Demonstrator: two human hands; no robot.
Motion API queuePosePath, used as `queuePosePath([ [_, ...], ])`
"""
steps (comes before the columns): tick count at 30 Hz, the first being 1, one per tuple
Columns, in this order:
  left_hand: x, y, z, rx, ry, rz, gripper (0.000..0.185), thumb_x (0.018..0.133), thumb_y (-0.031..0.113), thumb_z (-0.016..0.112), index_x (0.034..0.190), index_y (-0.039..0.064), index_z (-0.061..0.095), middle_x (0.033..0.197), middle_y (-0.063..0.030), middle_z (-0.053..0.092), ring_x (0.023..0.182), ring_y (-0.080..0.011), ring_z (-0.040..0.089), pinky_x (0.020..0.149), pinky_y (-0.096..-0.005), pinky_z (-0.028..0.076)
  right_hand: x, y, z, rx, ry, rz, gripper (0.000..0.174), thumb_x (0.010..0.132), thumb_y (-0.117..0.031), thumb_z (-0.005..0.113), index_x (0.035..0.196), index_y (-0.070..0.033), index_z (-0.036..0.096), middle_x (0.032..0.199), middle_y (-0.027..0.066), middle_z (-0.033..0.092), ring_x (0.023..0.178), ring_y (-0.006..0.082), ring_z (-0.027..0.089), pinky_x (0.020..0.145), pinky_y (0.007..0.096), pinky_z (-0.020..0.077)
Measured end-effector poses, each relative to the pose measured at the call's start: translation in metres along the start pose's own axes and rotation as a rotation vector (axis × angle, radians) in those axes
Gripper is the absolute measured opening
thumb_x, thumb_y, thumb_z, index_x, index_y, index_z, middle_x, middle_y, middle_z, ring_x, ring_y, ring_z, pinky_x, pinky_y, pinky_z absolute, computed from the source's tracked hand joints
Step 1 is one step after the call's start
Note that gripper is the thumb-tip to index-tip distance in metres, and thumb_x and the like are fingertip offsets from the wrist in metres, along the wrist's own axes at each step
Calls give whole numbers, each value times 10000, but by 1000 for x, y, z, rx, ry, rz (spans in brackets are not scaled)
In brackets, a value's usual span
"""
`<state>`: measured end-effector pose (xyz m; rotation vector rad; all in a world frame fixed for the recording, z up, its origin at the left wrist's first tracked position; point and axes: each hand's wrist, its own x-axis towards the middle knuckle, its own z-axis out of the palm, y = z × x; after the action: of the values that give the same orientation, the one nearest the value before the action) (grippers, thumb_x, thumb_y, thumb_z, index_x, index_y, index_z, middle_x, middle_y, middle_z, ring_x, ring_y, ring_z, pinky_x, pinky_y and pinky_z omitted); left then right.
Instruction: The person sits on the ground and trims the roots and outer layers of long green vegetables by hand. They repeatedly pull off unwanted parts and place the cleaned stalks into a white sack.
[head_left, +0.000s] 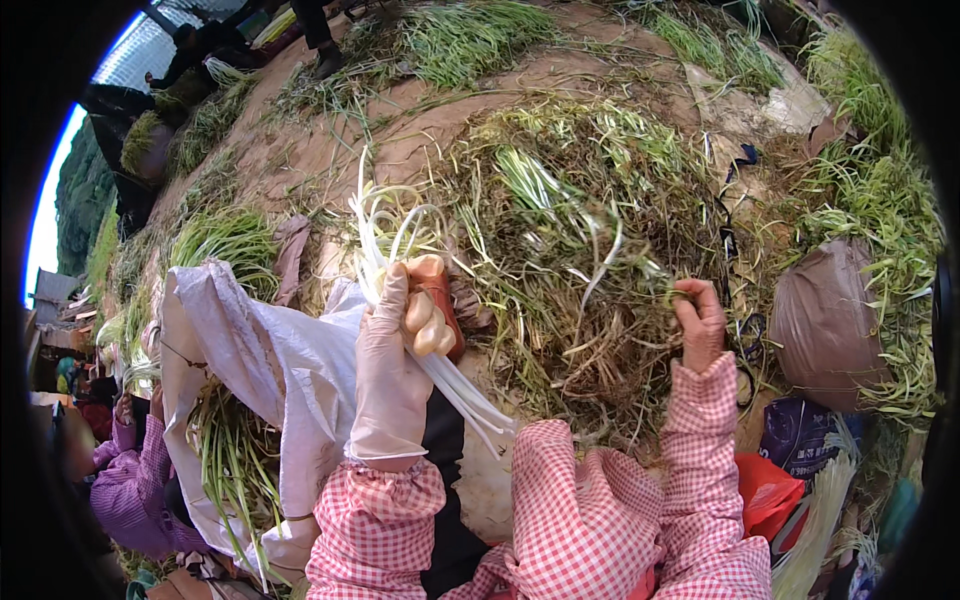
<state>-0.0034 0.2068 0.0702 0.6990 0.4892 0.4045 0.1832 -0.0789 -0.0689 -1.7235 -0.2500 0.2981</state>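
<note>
My left hand (401, 360), in a thin pale rubber glove, is closed around a bunch of slender white allium stalks (466, 401). Their curled pale ends (375, 225) rise above the fist, while the straight ends hang out below it to the right. My bare right hand (701, 322) is at the right side of a heap of brown and green plant waste (615, 352). Its thumb and fingers are bent together near a blurred green scrap; whether they grip it is unclear. A loose bundle of white-stemmed green stalks (536, 184) lies on top of the heap.
A white woven sack (247, 330) holding green stalks (232, 450) lies at left. Beyond are grass-like green piles (472, 37). A brown plastic sheet (829, 322) and a red bag (765, 487) are at right. A person in purple checks (139, 487) sits at left; others are far left.
</note>
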Motion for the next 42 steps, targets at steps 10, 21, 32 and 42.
queuePosePath([
  [10, -14, -14, 16, -30, -84, -60, 270, 962, 223, 477, 1095, -1, 549, 474, 75, 287, 323, -23, 220, 322, -193, 191, -28, 5, 60, -318, -120, 206, 204, 874, -221, 585, 967, -40, 591, 853, 80, 628, 742, 157, 586, 632, 304, 519],
  [21, -13, -48, 38, 297, 23, -145, 229, 832, 113, 661, 1045, 31, 637, 747, 6, 615, 380, 15, 321, 348, -152, 226, 1, -58, 64, 678, -115, 207, 87, 866, -146, 629, 838, -66, 608, 692, -13, 611, 546, 54, 553, 488, 183, 445],
  [32, -8, -92, 56, 503, -16, -201, 184, 866, 198, 642, 941, 31, 659, 670, 35, 588, 424, -6, 332, 391, -177, 233, -18, -87, 79, 649, -343, -10, 233, 888, -122, 605, 1078, -6, 535, 910, 42, 605, 791, 85, 564, 754, 230, 481],
  [42, 26, -27, 11, 159, 168, 189, 191, 917, 185, 566, 968, 10, 623, 643, 4, 569, 363, -9, 306, 319, -184, 183, -82, -5, 81, 70, -660, -178, 234, 969, -218, 434, 929, -28, 566, 580, 58, 526, 469, 133, 513, 434, 279, 446],
])
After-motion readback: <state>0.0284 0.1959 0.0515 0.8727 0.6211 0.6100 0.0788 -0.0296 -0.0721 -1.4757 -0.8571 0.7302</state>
